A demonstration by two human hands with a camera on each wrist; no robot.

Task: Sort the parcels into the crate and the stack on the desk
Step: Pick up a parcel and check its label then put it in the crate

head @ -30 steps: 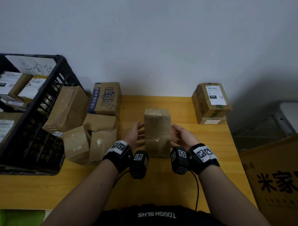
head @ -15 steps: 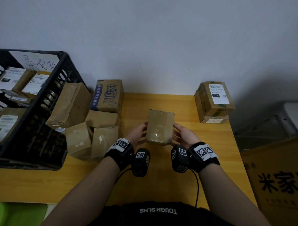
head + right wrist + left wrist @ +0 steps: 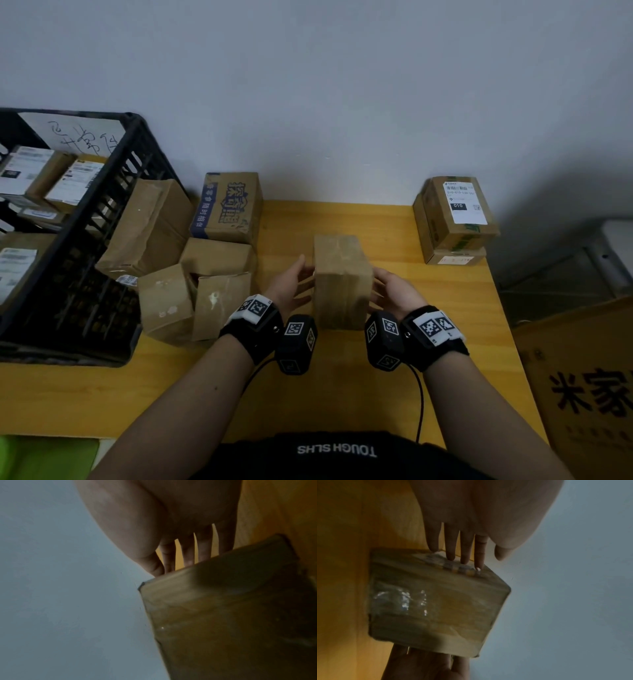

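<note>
A plain brown taped parcel (image 3: 342,281) stands on end at the middle of the yellow desk (image 3: 342,394). My left hand (image 3: 296,286) lies flat against its left side and my right hand (image 3: 388,289) against its right side. The left wrist view shows straight fingers (image 3: 465,547) touching the parcel (image 3: 436,601), thumb apart. The right wrist view shows straight fingers (image 3: 188,550) behind the parcel's (image 3: 231,608) edge. I cannot tell whether the parcel's base touches the desk. The black crate (image 3: 102,192) holds labelled parcels at far left. A stack of two labelled parcels (image 3: 455,219) stands at back right.
A loose heap of brown parcels (image 3: 191,294) lies between the crate and my left hand, with a blue-printed box (image 3: 229,205) behind it. A big cardboard box with black characters (image 3: 589,394) stands off the desk's right edge. The wall is close behind.
Half a second ago the parcel was tipped and looked shorter between my hands; now it is turned upright again, a tall face towards me. Both hands stay at its sides.
</note>
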